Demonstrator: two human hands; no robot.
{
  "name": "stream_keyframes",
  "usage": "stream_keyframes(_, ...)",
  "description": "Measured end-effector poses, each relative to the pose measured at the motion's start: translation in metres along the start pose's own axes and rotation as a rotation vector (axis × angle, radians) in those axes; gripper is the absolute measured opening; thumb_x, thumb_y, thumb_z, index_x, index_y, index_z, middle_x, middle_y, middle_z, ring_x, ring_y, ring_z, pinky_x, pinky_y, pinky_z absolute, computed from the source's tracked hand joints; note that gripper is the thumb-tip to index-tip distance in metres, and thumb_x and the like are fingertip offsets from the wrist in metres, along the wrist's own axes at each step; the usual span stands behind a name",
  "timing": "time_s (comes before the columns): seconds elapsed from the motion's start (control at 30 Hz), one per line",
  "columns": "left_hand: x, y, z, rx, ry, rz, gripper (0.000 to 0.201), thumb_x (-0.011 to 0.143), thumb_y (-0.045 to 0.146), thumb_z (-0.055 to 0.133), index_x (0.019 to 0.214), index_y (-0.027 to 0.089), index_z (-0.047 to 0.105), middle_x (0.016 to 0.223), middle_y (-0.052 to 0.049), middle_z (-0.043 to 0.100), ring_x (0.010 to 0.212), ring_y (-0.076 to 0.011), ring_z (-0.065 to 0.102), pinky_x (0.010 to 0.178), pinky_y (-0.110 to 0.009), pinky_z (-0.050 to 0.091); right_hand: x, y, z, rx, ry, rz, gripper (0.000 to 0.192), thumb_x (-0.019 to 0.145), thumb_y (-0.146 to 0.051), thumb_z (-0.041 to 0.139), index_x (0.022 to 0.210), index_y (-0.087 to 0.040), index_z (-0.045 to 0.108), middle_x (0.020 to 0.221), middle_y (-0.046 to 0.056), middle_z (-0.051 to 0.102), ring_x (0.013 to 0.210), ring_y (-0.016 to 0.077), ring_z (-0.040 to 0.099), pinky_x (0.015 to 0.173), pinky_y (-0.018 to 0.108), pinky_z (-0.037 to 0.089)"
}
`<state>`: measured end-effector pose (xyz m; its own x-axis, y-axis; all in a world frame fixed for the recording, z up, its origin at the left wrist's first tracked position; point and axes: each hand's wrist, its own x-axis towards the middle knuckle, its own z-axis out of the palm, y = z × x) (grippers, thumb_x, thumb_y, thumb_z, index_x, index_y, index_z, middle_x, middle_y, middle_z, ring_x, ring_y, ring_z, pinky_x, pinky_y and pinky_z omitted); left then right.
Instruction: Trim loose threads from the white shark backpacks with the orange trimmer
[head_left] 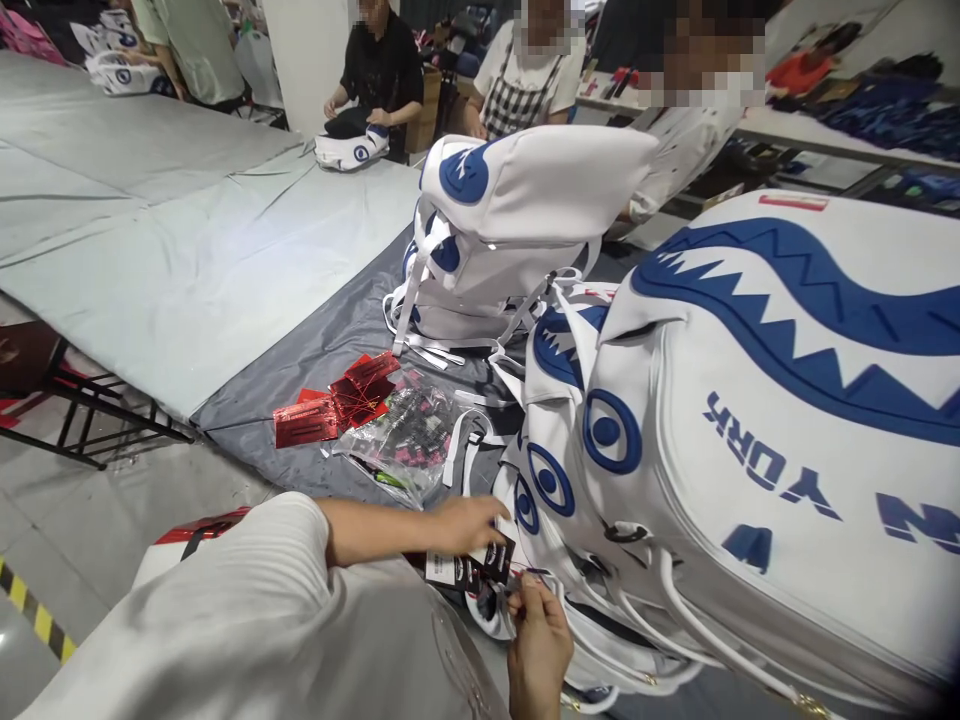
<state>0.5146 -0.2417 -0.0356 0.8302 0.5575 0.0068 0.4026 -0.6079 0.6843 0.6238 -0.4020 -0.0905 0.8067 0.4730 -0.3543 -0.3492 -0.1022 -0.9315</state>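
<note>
The tags (pixel 496 559) lie between the 2 hands: directly under the left hand (pixel 466 525), up and left of the right hand (pixel 538 620). The left hand is nearer. Overlap obscures their long axis. Left fingers: curled over the tags; grip cannot be confirmed. Right thumb and index finger: pinched together; contents not discernible. Bags (pixel 810 400) stand just right.

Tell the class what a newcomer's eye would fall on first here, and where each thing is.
Probably the big white backpack filling the right side, with its blue toothed mouth. Next, the shiny red tags by a clear plastic bag on the dark cloth, left of centre. Then the left hand and right hand, low in the middle, near black-and-white tags.
</note>
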Motion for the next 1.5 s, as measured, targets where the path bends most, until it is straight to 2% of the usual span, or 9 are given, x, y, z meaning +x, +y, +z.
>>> stream_keyframes(0.13, -0.015, -0.078, -0.092, 0.268, 0.497, -0.451, 0.026, 0.096, 0.019, 0.045, 0.115, 0.020, 0.063, 0.116, -0.005, 0.065, 0.105, -0.0147, 0.060, 0.092, -0.025, 0.045, -0.002, 0.003, -0.009, -0.074, 0.006, -0.015, 0.050, 0.062, -0.057, 0.077, 0.086, -0.016, 0.062, 0.055, -0.007, 0.053, 0.049, 0.0095, 0.047, 0.048, 0.022, 0.038)
stream_keyframes(0.27, -0.036, -0.158, -0.175, 0.417, 0.541, -0.612, 0.035, 0.094, 0.012, 0.037, 0.113, 0.016, 0.067, 0.122, -0.016, 0.058, 0.115, -0.0264, 0.053, 0.092, -0.037, 0.043, -0.003, 0.001, -0.007, -0.069, 0.017, -0.010, 0.056, 0.060, -0.055, 0.078, 0.099, -0.016, 0.063, 0.067, -0.004, 0.060, 0.053, 0.0100, 0.051, 0.050, 0.022, 0.042)
stream_keyframes(0.37, -0.041, -0.191, -0.196, 0.493, 0.426, -0.575, 0.031, 0.087, 0.011, 0.050, 0.107, 0.022, 0.072, 0.129, -0.013, 0.057, 0.118, -0.0279, 0.050, 0.091, -0.038, 0.041, -0.002, -0.003, 0.001, -0.092, -0.001, 0.007, 0.056, 0.058, -0.052, 0.079, 0.099, -0.017, 0.063, 0.065, -0.004, 0.059, 0.053, 0.0099, 0.051, 0.049, 0.021, 0.041)
stream_keyframes(0.63, -0.026, -0.190, -0.216, 0.649, 0.275, -0.384, 0.021, 0.088, 0.019, 0.051, 0.082, 0.017, 0.071, 0.091, -0.013, 0.069, 0.096, -0.0239, 0.058, 0.088, -0.036, 0.038, -0.002, -0.001, -0.004, -0.172, 0.001, -0.026, 0.058, 0.062, -0.057, 0.075, 0.100, -0.016, 0.063, 0.058, -0.003, 0.058, 0.055, 0.0140, 0.053, 0.050, 0.024, 0.041)
stream_keyframes(0.83, -0.014, -0.146, -0.246, 0.793, 0.456, -0.365, 0.034, 0.091, 0.016, 0.038, 0.106, 0.010, 0.068, 0.090, -0.020, 0.066, 0.091, -0.0305, 0.061, 0.078, -0.040, 0.039, -0.016, -0.002, 0.005, -0.175, 0.032, -0.080, 0.048, 0.067, -0.053, 0.069, 0.098, -0.017, 0.060, 0.065, -0.002, 0.059, 0.052, 0.0125, 0.050, 0.051, 0.026, 0.041)
stream_keyframes(1.0, 0.010, -0.088, -0.228, 0.826, 0.612, 0.043, 0.034, 0.095, 0.021, 0.040, 0.112, 0.020, 0.070, 0.088, -0.013, 0.068, 0.087, -0.0252, 0.061, 0.070, -0.033, 0.040, -0.028, -0.024, 0.009, -0.357, 0.112, -0.202, 0.035, 0.078, -0.048, 0.055, 0.095, -0.018, 0.060, 0.080, 0.005, 0.066, 0.058, 0.0157, 0.056, 0.057, 0.030, 0.047)
stream_keyframes(1.2, 0.011, 0.001, -0.142, 0.555, 0.176, 0.555, 0.031, 0.090, 0.014, 0.048, 0.107, 0.023, 0.071, 0.087, -0.004, 0.070, 0.081, -0.0154, 0.063, 0.063, -0.024, 0.042, -0.039, -0.065, 0.011, -0.371, 0.162, -0.570, 0.040, 0.085, -0.042, 0.057, 0.114, -0.016, 0.057, 0.084, 0.005, 0.067, 0.063, 0.0138, 0.058, 0.062, 0.027, 0.049)
stream_keyframes(1.37, -0.005, 0.049, -0.085, 0.375, -0.148, 0.659, 0.027, 0.089, 0.011, 0.049, 0.102, 0.020, 0.071, 0.085, -0.004, 0.069, 0.080, -0.0141, 0.063, 0.067, -0.022, 0.045, -0.054, -0.090, 0.026, -0.297, -0.185, -0.599, 0.034, 0.083, -0.037, 0.061, 0.112, -0.019, 0.063, 0.090, 0.004, 0.067, 0.062, 0.0125, 0.059, 0.058, 0.026, 0.048)
stream_keyframes(1.5, -0.009, 0.054, -0.079, 0.366, -0.257, 0.547, 0.024, 0.089, 0.014, 0.051, 0.100, 0.019, 0.072, 0.091, -0.006, 0.072, 0.084, -0.0165, 0.066, 0.071, -0.024, 0.047, -0.061, -0.086, 0.020, -0.311, -0.139, -0.478, 0.021, 0.085, -0.036, 0.058, 0.073, -0.020, 0.065, 0.054, -0.003, 0.054, 0.053, 0.0127, 0.051, 0.058, 0.026, 0.044)
